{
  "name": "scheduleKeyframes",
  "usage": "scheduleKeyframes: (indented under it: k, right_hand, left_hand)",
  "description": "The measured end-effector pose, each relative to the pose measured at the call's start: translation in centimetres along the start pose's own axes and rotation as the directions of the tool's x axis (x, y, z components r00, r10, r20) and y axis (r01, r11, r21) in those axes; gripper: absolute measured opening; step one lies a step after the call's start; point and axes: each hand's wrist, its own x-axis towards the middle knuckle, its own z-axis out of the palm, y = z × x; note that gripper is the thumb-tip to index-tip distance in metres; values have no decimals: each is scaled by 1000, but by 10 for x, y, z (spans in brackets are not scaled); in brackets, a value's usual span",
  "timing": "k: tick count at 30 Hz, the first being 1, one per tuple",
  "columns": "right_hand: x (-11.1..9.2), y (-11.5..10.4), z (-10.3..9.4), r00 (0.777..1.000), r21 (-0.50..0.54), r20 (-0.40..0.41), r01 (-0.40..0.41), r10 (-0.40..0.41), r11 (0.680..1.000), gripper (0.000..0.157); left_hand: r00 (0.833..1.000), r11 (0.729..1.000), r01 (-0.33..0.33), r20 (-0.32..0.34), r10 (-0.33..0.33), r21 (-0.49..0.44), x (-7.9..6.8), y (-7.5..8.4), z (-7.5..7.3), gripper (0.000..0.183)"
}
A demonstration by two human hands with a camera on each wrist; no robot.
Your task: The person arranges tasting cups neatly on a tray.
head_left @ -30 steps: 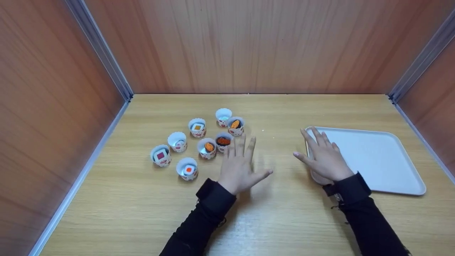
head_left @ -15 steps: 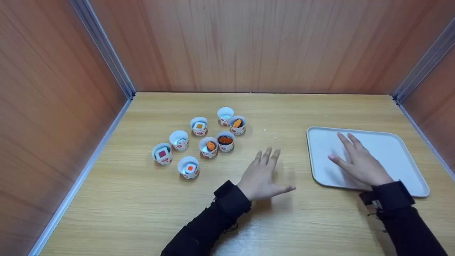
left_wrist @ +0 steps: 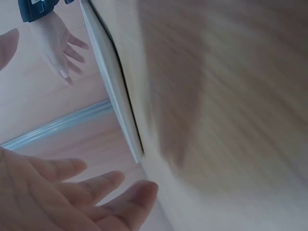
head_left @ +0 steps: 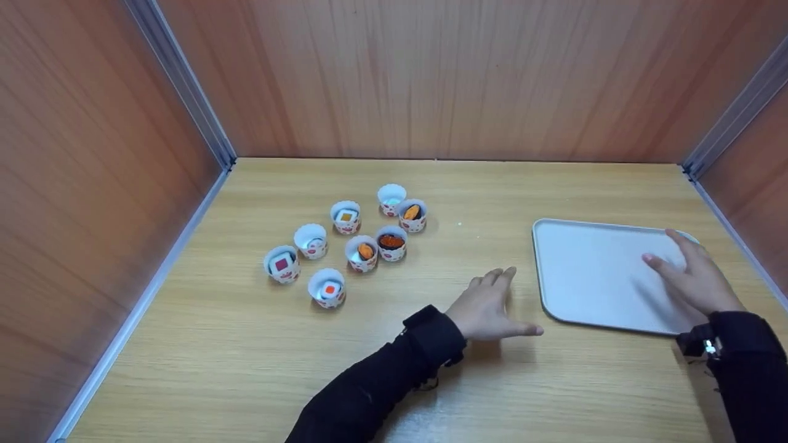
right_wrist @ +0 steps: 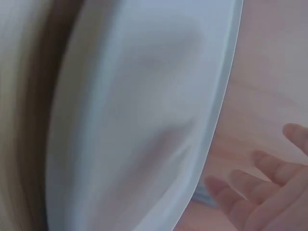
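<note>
A white rectangular tray lies flat on the right of the table. Over its right part hovers my right hand, fingers extended and thumb apart, holding nothing; its shadow falls on the tray. My left hand is over the table just left of the tray, thumb spread toward the tray and fingers relaxed, with nothing in it. In the left wrist view the tray's rim stands beyond the left fingers. The right wrist view has the right fingers apart from the tray edge.
Several patterned paper cups stand at centre-left, among them one with a dark red-topped sushi-like piece, one with an orange-topped piece and one with a white-and-red piece. A wood-grain panel closes the back; side panels flank the table.
Both hands have moved right: the left from beside the cups toward the tray's left edge, the right from the tray's left edge across to its right side. Cups and tray stay put.
</note>
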Motion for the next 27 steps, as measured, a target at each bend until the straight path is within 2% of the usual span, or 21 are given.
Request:
scheduleKeyframes:
  k: [3, 6, 10, 14, 20, 24, 27]
  right_hand:
    - [1, 10, -7, 998, -6, -61, -21, 21, 1000, 84]
    - [1, 18, -12, 994, -34, -84, -73, 70, 997, 85]
    - [1, 27, -18, 987, -62, -72, -147, 142, 987, 87]
    - [0, 35, -22, 979, -91, -37, -204, 202, 975, 89]
    - [3, 40, -24, 949, -125, 13, -310, 314, 942, 96]
    - [3, 43, -26, 925, -128, -49, -380, 377, 916, 87]
    - [1, 44, -27, 909, -157, -102, -416, 404, 896, 76]
  left_hand:
    - [999, 998, 38, -1, -38, -55, 7, 4, 0, 112]
    - [997, 991, 80, 12, -79, -104, 12, 8, -1, 111]
    - [993, 984, 118, 42, -114, -130, 20, 15, 0, 105]
    - [989, 985, 137, 63, -131, -107, 28, 23, 5, 100]
    - [985, 982, 167, 48, -163, -92, 42, 32, 11, 89]
    - [980, 976, 197, 33, -195, -88, 50, 37, 16, 77]
    - [980, 977, 200, 23, -199, -67, 56, 41, 18, 61]
